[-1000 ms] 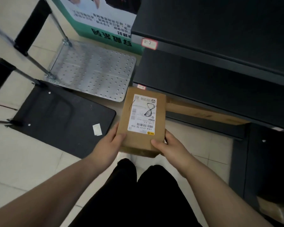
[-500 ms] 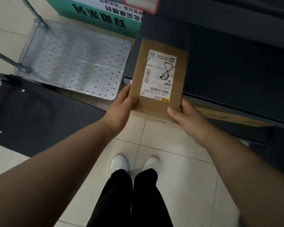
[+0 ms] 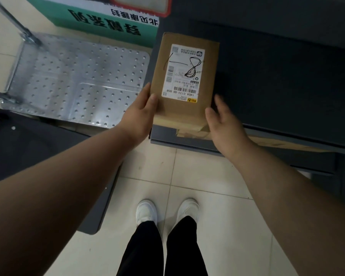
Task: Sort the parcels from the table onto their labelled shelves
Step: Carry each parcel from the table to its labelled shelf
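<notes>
I'm setting the parcel (image 3: pixel 184 80) down at the shelf (image 3: pixel 277 80) near-left corner, left hand (image 3: pixel 138 114) grip pinching its left edge, right hand (image 3: pixel 222 120) spread just beside it; next I'd judge: let go, withdraw.

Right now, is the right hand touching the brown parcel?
Apart. The head view shows the right hand open beside the brown parcel, with dark shelf visible between fingers and box.
</notes>
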Motion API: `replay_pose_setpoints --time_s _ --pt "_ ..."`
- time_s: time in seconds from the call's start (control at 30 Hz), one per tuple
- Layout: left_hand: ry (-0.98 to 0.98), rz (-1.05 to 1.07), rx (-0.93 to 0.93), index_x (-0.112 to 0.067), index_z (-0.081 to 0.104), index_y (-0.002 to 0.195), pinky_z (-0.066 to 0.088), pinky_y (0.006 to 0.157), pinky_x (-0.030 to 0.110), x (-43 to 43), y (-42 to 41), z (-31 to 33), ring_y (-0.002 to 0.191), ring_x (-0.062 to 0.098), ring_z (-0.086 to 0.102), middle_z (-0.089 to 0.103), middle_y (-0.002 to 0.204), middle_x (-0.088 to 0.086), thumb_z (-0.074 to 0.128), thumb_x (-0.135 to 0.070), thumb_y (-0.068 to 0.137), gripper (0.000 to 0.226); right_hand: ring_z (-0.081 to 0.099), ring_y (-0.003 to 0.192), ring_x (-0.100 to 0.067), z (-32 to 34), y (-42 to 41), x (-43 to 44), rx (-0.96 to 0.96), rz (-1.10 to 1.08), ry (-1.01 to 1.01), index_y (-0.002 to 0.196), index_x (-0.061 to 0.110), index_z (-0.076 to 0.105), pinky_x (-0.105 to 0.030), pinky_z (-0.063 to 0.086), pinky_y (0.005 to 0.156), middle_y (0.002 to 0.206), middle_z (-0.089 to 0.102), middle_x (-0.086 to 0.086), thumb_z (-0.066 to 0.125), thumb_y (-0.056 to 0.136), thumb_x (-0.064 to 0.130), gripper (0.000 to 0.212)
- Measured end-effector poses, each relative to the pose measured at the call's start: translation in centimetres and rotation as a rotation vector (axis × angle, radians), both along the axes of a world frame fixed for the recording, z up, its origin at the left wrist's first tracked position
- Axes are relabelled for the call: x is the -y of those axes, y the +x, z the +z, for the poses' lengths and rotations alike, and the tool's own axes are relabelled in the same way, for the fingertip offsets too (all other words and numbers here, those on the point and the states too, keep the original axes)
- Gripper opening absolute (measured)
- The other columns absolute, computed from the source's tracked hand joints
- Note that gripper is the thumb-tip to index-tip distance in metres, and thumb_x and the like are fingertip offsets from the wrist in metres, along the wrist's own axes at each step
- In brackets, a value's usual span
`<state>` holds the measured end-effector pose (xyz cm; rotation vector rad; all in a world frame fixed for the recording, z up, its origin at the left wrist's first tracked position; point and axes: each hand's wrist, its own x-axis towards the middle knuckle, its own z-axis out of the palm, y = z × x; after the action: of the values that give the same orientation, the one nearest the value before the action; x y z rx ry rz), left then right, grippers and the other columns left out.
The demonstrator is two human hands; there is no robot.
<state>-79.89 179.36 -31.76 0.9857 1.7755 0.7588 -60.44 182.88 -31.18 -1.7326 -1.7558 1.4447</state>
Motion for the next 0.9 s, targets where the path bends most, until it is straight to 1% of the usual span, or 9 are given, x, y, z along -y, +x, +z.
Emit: replay_pose_setpoints --time_s 0.07,0.13,0.2,0.3,0.4,0.5,0.67,0.8,0.9 --pt "0.049 -0.121 -0.241 -0.023 0.016 0.152 0.012 0.112 0.019 0.7 0.1 1.0 0.144 0.012 0.019 0.023 0.158 -0.002 0.031 -0.038 0.103 0.054 0.017 0.143 -0.011 0.7 0.5 0.8 0.122 0.088 0.108 0.152 0.025 0.008 -0.023 0.020 0.108 0.159 0.004 0.008 0.033 0.102 0.033 0.056" --pt "0.230 -0.348 -0.553 -0.014 0.013 0.152 0.009 0.118 0.029 2.1 -0.1 1.5 0.147 0.016 0.008 0.014 0.160 0.004 0.029 -0.036 0.102 0.057 0.006 0.144 -0.009 1.3 0.9 2.1 0.280 0.263 0.315 0.152 0.021 0.007 -0.026 0.016 0.110 0.159 -0.004 0.008 0.032 0.101 0.031 0.057" --pt "0.399 -0.584 -0.790 -0.006 0.020 0.150 0.014 0.119 0.044 3.7 -0.5 1.0 0.147 0.025 0.012 0.017 0.158 0.012 0.030 -0.035 0.100 0.059 -0.002 0.144 -0.008 1.4 1.0 3.3 0.387 0.434 0.507 0.151 0.016 0.009 -0.029 0.007 0.115 0.157 -0.004 0.006 0.031 0.099 0.034 0.059" --pt "0.435 -0.771 -0.962 -0.002 0.028 0.147 0.018 0.117 0.046 5.4 -0.5 -0.2 0.145 0.027 0.019 0.021 0.155 0.014 0.030 -0.034 0.099 0.058 0.008 0.145 -0.017 0.8 0.8 4.7 0.491 0.609 0.626 0.149 0.009 0.015 -0.037 0.009 0.117 0.157 0.011 -0.004 0.029 0.097 0.034 0.060" --pt "0.389 -0.810 -1.019 -0.002 0.028 0.147 0.019 0.116 0.045 5.7 -0.3 -1.2 0.144 0.027 0.022 0.023 0.155 0.014 0.029 -0.035 0.099 0.058 0.017 0.144 -0.022 -0.3 0.5 4.8 0.565 0.658 0.598 0.147 0.005 0.020 -0.041 0.013 0.115 0.156 0.021 -0.010 0.029 0.095 0.035 0.060" --pt "0.379 -0.805 -1.039 -0.001 0.030 0.146 0.019 0.115 0.045 4.4 -0.5 -1.6 0.144 0.027 0.023 0.023 0.155 0.014 0.032 -0.033 0.098 0.058 0.016 0.144 -0.022 -0.7 -0.1 3.4 0.647 0.644 0.577 0.147 0.003 0.022 -0.041 0.012 0.116 0.156 0.021 -0.011 0.027 0.095 0.037 0.062" --pt "0.290 -0.774 -1.055 -0.004 0.015 0.149 0.007 0.119 0.041 1.5 -0.2 -1.5 0.146 0.023 0.010 0.005 0.156 0.009 0.023 -0.036 0.098 0.061 -0.021 0.142 -0.016 -0.1 -1.3 0.5 0.753 0.680 0.508 0.142 0.013 -0.020 -0.038 -0.009 0.117 0.155 -0.022 -0.004 0.021 0.099 0.040 0.065" --pt "0.202 -0.748 -1.085 -0.013 -0.013 0.147 -0.009 0.118 0.037 -1.0 0.2 -1.1 0.145 0.017 -0.016 -0.024 0.150 0.000 0.013 -0.040 0.100 0.061 -0.024 0.142 -0.017 0.1 -2.1 -1.9 0.825 0.648 0.447 0.146 0.013 -0.022 -0.038 -0.011 0.117 0.155 -0.028 -0.004 0.022 0.101 0.040 0.069" --pt "0.153 -0.763 -1.082 -0.014 -0.016 0.148 -0.010 0.118 0.037 -2.1 0.7 -0.3 0.145 0.015 -0.018 -0.022 0.157 0.001 0.014 -0.040 0.102 0.061 -0.026 0.141 -0.015 0.4 -2.5 -3.1 0.832 0.639 0.379 0.146 0.015 -0.023 -0.036 -0.013 0.116 0.154 -0.029 -0.002 0.023 0.101 0.040 0.069"
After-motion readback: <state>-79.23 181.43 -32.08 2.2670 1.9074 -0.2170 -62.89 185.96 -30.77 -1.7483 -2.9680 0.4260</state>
